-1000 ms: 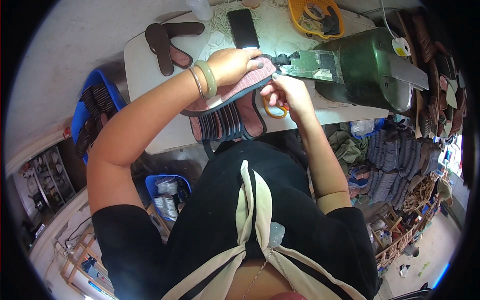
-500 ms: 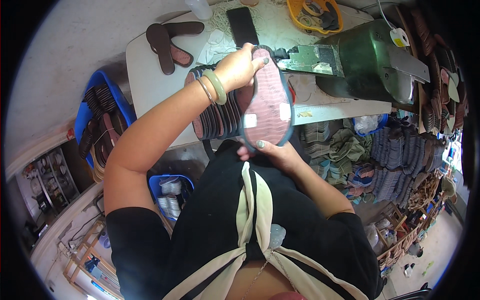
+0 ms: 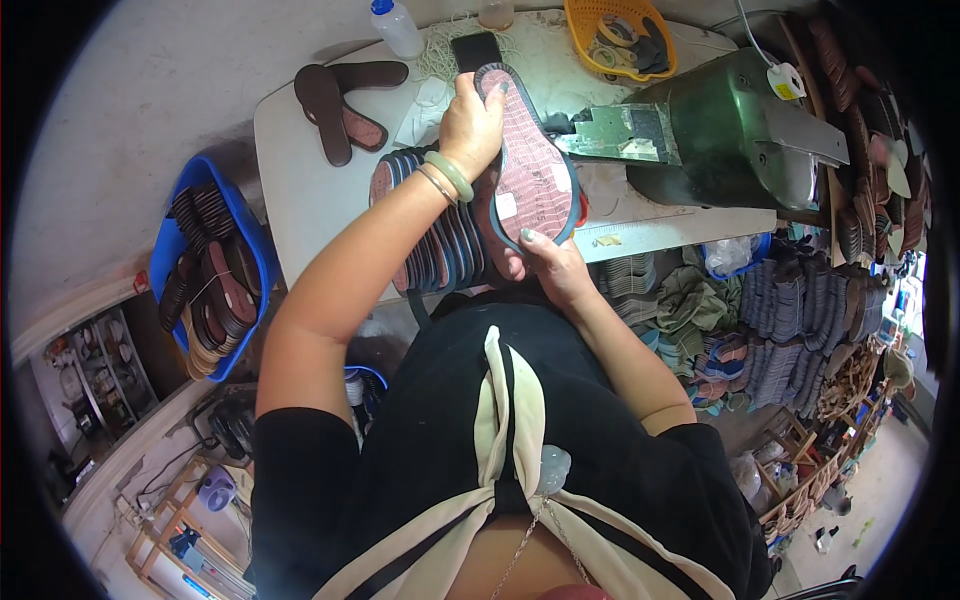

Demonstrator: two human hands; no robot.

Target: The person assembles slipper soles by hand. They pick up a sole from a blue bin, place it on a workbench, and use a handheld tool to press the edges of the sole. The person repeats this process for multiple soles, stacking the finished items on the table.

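Held up in front of me is a shoe insole (image 3: 530,155) with a pinkish, line-patterned face, a dark rim and two white patches near its wide end. My left hand (image 3: 472,128) is closed on its narrow far end, thumb on the pink face. At the near, wide end my right hand (image 3: 558,270) pinches the edge, with the thumb on top and the other fingers partly hidden beneath. Behind my left wrist, a row of similar insoles (image 3: 440,255) stands packed on edge on the white table (image 3: 335,235).
A green sewing machine (image 3: 710,130) with a flat arm stands at the right. Several brown insoles (image 3: 325,110), a phone (image 3: 476,52), a bottle (image 3: 398,30) and a yellow basket (image 3: 610,65) lie farther back. A blue bin (image 3: 255,230) of insoles stands left.
Both hands have moved the insole farther from my body, with its far end swung slightly left. My left arm reaches farther forward. The surroundings have shifted slightly in view.
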